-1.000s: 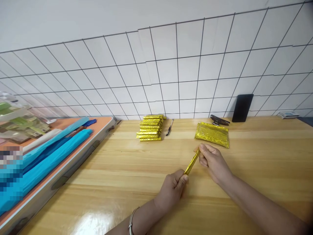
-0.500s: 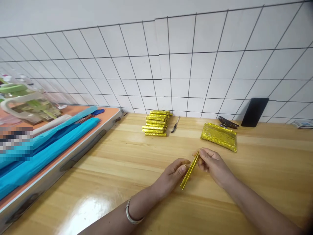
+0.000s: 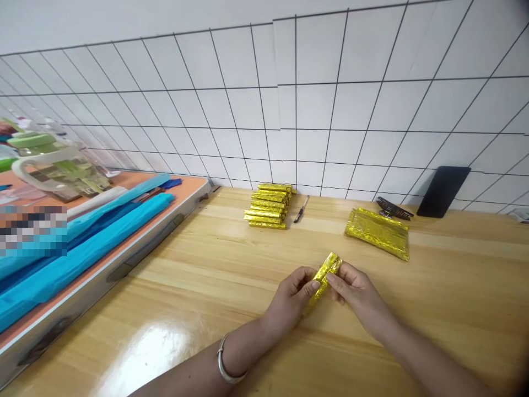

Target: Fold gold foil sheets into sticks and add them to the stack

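Observation:
A folded gold foil strip (image 3: 332,262) slants between my two hands above the wooden table. My left hand (image 3: 298,291) pinches it from the left side with thumb and fingers. On the other side my right hand (image 3: 351,284) grips the strip, thumb on its face, nearer the upper end. Beyond the hands lies a stack of similar gold strips (image 3: 270,206) near the wall. Flat gold foil sheets (image 3: 378,233) rest to the right of that stack.
A pen (image 3: 301,209) lies beside the stack. Behind the sheets are a dark hair clip (image 3: 394,209) and a black phone-like slab (image 3: 443,192) leaning on the wall. An orange-topped board (image 3: 194,188) at left bears blue rolled material (image 3: 111,234) and a clear bag (image 3: 76,176).
The strip has turned so its broad face shows. My left hand has closed on it, and my right thumb has moved down along it. The view has shifted slightly.

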The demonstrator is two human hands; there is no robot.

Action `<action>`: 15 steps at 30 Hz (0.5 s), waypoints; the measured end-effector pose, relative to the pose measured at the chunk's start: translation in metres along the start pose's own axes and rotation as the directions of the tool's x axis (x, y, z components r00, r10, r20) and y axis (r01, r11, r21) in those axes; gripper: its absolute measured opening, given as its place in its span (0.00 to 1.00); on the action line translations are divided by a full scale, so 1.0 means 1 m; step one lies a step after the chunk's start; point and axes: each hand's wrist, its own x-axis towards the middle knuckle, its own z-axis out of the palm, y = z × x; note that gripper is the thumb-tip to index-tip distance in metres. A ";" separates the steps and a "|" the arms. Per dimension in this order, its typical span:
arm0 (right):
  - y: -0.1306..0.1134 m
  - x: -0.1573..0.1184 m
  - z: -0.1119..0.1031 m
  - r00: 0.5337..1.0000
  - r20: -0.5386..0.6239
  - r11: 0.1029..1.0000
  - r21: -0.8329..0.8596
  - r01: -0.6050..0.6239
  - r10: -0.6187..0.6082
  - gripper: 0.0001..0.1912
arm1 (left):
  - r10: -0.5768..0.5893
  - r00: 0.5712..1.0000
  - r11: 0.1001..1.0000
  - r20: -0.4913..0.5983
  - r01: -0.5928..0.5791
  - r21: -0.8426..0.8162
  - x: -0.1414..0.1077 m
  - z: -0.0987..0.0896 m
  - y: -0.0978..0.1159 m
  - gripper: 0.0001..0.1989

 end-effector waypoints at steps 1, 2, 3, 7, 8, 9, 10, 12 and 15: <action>0.002 0.000 0.000 1.000 -0.007 1.000 0.000 -0.007 0.007 0.16 | 0.034 0.998 0.999 -0.044 -0.032 0.038 0.001 -0.001 -0.001 0.14; 0.004 0.001 -0.001 1.000 -0.013 1.000 0.003 -0.011 0.012 0.16 | 0.067 0.995 0.994 -0.078 -0.060 0.087 0.001 -0.001 -0.003 0.13; 0.005 0.001 -0.001 1.000 -0.016 1.000 0.008 -0.014 0.014 0.16 | 0.096 0.990 0.986 -0.098 -0.081 0.148 0.001 -0.003 -0.005 0.12; 0.009 0.002 0.000 0.999 -0.034 1.000 0.023 0.000 0.001 0.17 | 0.216 0.975 0.859 -0.056 -0.162 0.485 0.000 -0.008 -0.008 0.10; 0.010 0.003 0.000 0.999 -0.037 1.000 0.022 0.009 -0.008 0.17 | 0.237 0.971 0.812 -0.020 -0.187 0.553 0.000 -0.010 -0.008 0.11; 0.010 0.003 0.000 0.999 -0.037 1.000 0.020 0.018 -0.017 0.17 | 0.256 0.967 0.767 0.012 -0.210 0.606 0.000 -0.011 -0.007 0.11; 0.011 0.003 0.000 0.999 -0.035 1.000 0.017 0.026 -0.025 0.16 | 0.269 0.962 0.731 0.037 -0.229 0.643 -0.001 -0.012 -0.007 0.12; 0.012 0.003 -0.001 0.999 -0.020 0.999 0.003 0.036 -0.036 0.15 | 0.284 0.957 0.691 0.061 -0.248 0.679 -0.001 -0.013 -0.005 0.13; 0.012 0.003 -0.003 0.999 0.004 0.999 -0.015 0.043 -0.043 0.14 | 0.259 0.964 0.704 0.051 -0.225 0.674 -0.001 -0.012 -0.001 0.13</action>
